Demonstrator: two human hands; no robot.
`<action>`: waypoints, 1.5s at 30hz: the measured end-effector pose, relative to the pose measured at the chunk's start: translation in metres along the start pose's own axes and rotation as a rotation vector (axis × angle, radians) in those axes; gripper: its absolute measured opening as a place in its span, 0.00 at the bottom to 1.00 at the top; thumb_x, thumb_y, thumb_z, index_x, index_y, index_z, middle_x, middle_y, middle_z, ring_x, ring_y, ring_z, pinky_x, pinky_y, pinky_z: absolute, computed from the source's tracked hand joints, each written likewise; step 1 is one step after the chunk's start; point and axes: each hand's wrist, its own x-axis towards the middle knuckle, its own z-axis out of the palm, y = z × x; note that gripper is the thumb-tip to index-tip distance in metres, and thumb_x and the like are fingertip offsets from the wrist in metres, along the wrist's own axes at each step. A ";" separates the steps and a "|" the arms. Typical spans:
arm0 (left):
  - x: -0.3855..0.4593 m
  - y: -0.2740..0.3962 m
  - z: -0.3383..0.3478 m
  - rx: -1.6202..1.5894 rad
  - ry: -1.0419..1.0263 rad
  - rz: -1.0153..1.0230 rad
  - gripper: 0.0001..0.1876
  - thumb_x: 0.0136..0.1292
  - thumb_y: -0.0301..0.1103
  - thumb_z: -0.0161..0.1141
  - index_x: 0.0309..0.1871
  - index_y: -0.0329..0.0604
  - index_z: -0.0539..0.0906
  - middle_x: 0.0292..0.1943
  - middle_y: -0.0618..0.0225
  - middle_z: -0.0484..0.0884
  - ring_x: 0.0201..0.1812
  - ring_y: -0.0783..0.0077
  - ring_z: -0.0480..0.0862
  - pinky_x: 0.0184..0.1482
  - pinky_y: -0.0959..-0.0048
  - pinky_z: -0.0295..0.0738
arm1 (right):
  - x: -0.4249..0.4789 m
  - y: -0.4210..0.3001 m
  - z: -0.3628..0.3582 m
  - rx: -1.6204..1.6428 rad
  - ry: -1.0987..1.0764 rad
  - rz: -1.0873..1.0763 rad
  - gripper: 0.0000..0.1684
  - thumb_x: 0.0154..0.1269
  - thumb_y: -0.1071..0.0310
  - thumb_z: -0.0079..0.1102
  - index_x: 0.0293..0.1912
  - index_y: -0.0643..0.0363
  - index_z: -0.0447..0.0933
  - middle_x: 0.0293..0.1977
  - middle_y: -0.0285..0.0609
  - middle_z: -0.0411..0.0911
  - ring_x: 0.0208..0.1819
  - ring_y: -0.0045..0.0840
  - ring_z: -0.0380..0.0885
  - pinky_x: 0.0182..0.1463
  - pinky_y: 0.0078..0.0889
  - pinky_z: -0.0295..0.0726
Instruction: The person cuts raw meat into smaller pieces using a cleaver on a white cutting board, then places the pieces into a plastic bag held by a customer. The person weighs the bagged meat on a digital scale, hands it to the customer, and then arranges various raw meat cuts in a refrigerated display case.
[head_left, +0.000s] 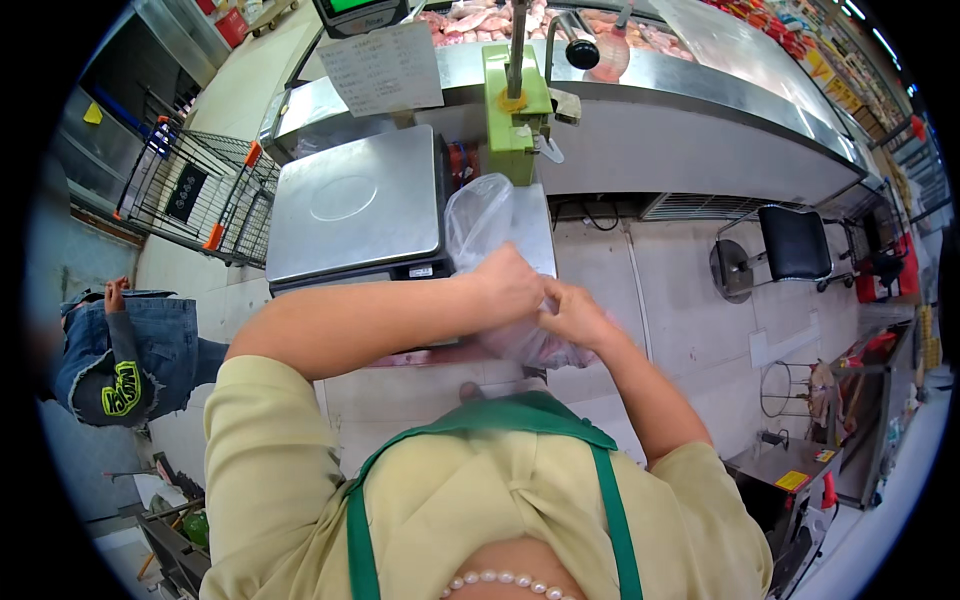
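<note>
A clear plastic bag (532, 341) with pinkish contents hangs low in front of my apron. My left hand (508, 281) is closed around its gathered neck, and the loose bag top (480, 214) sticks up beyond that fist. Touching the left hand, my right hand (574, 313) pinches the neck from the right side. The fingers partly hide the gathered plastic. Just past the bag top stands a green bag-neck sealer (517, 112) with a metal post. A weighing scale with a steel platform (352, 202) lies to the left of the bag.
Raw meat pieces (480, 21) fill a refrigerated counter (675, 112) ahead. A handwritten sheet (382, 71) hangs below the scale's display (360, 15). A shopping cart (202, 187) and a person in a denim vest (165, 330) are at left. At right stands a black chair (795, 240).
</note>
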 end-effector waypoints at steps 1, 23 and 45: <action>0.000 -0.002 -0.010 0.010 -0.132 0.018 0.15 0.59 0.35 0.56 0.49 0.44 0.82 0.35 0.62 0.85 0.37 0.65 0.85 0.36 0.62 0.73 | -0.001 -0.002 -0.004 -0.047 -0.010 -0.057 0.26 0.54 0.57 0.64 0.49 0.62 0.76 0.48 0.53 0.78 0.53 0.43 0.75 0.58 0.40 0.71; 0.134 0.029 -0.100 -1.820 0.353 -0.355 0.14 0.64 0.39 0.56 0.35 0.36 0.81 0.32 0.64 0.79 0.37 0.71 0.75 0.41 0.70 0.70 | -0.073 0.079 -0.051 -0.287 0.706 0.178 0.46 0.54 0.49 0.63 0.67 0.60 0.58 0.63 0.54 0.63 0.65 0.48 0.61 0.66 0.43 0.63; 0.114 -0.037 -0.103 -1.815 0.345 -0.583 0.08 0.59 0.31 0.57 0.29 0.36 0.80 0.28 0.65 0.77 0.30 0.75 0.75 0.29 0.74 0.71 | 0.069 0.060 -0.101 -0.209 0.500 -0.135 0.44 0.54 0.60 0.69 0.67 0.54 0.58 0.69 0.46 0.54 0.74 0.42 0.46 0.72 0.59 0.43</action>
